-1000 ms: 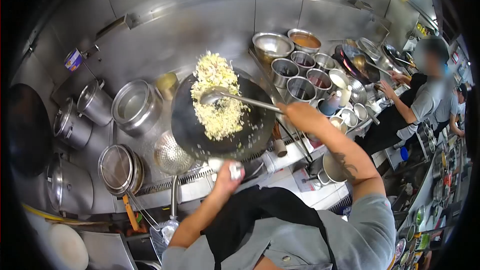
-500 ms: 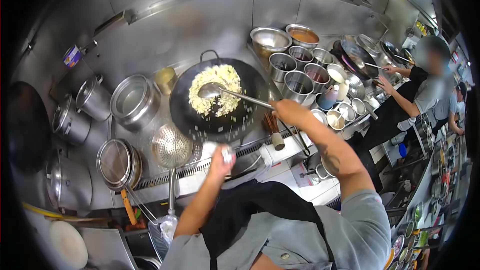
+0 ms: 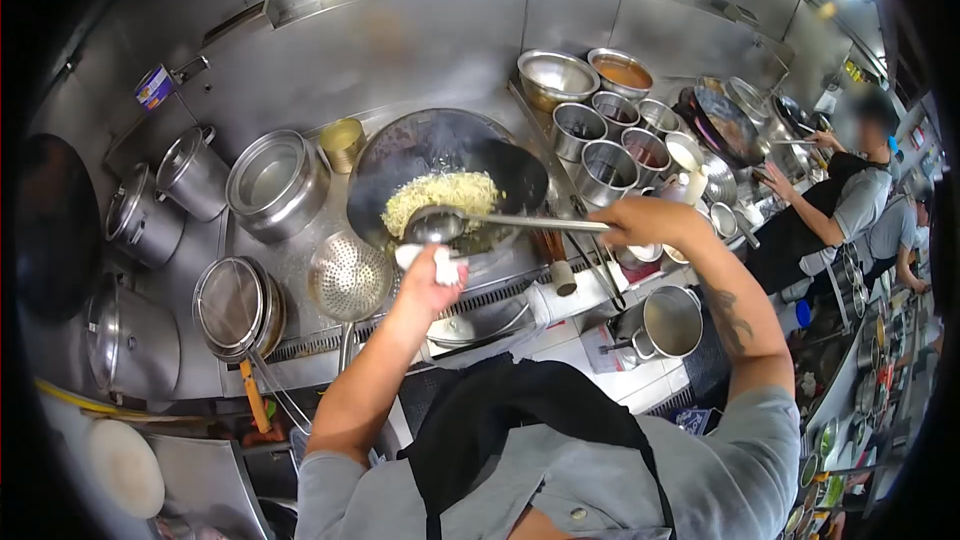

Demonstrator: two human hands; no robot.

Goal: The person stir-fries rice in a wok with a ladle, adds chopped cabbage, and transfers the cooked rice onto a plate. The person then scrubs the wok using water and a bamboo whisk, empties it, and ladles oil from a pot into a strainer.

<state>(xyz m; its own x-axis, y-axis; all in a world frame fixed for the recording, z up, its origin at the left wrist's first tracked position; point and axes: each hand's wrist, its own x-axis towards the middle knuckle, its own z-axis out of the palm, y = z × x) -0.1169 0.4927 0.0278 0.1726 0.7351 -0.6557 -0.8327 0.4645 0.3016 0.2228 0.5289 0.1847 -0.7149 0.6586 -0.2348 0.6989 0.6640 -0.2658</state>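
Just left of the left hand (image 3: 435,278), a perforated skimmer (image 3: 350,275), with mesh strainers (image 3: 230,305) farther left. Past these, away from the wearer, an open steel pot (image 3: 290,220) standing beside a gold-coloured tin (image 3: 342,143). Beyond the right hand (image 3: 640,223), metal containers (image 3: 600,190) of dark liquid and a bowl (image 3: 630,93) of orange-brown liquid. Well right of both hands, a co-worker (image 3: 860,190) near a dark pan (image 3: 705,120).

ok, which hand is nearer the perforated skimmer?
Left. The left hand, holding a white cloth, is close by on the skimmer's right in the picture. The right hand, on the ladle's handle, is much farther right.
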